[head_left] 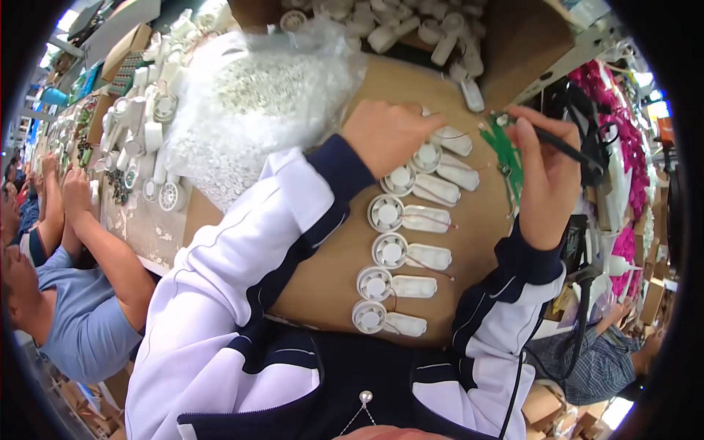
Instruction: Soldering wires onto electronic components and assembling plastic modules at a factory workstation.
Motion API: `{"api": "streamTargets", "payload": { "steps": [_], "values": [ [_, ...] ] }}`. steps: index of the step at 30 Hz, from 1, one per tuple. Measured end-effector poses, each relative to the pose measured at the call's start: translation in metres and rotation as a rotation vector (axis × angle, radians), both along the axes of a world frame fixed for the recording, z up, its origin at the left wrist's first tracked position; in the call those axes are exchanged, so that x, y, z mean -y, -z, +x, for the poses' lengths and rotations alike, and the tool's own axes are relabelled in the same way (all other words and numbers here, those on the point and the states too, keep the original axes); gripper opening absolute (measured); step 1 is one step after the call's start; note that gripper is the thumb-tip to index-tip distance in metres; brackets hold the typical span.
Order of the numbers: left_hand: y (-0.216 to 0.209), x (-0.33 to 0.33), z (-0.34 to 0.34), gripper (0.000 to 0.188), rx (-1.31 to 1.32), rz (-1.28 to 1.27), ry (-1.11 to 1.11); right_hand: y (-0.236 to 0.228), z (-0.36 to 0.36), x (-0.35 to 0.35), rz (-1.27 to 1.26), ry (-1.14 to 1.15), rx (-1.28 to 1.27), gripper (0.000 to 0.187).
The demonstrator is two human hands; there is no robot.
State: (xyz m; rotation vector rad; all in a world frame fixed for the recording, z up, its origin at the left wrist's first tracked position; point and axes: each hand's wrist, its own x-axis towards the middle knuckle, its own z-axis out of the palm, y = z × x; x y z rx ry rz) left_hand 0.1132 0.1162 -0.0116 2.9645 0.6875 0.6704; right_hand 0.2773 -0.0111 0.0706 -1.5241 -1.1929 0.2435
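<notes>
A row of small white handheld fan housings lies on the brown board, each with a round fan head, a handle and thin wires. At the row's far end, my left hand is closed over the last housing, its fingertips beside a thin wire. What they pinch is hidden. To the right, my right hand grips a black pen-shaped tool, slanted toward the far end of some narrow green circuit boards. The tool's tip is too small to make out.
A clear plastic bag of small translucent parts lies at the left. White housings fill a cardboard box at the back. More housings lie beyond the bag. A person works at the left; another sits at the right.
</notes>
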Motion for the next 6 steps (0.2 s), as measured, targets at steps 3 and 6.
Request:
{"api": "streamTargets", "payload": {
  "steps": [3,6],
  "values": [
    [-0.045,0.006,-0.017,0.038,0.219,-0.077,-0.066,-0.018,-0.005,0.017,0.024,0.069,-0.066,0.010],
    [-0.080,-0.026,-0.080,0.046,-0.023,-0.205,-0.515,-0.031,-0.015,0.022,-0.106,-0.058,-0.136,0.019]
  ]
}}
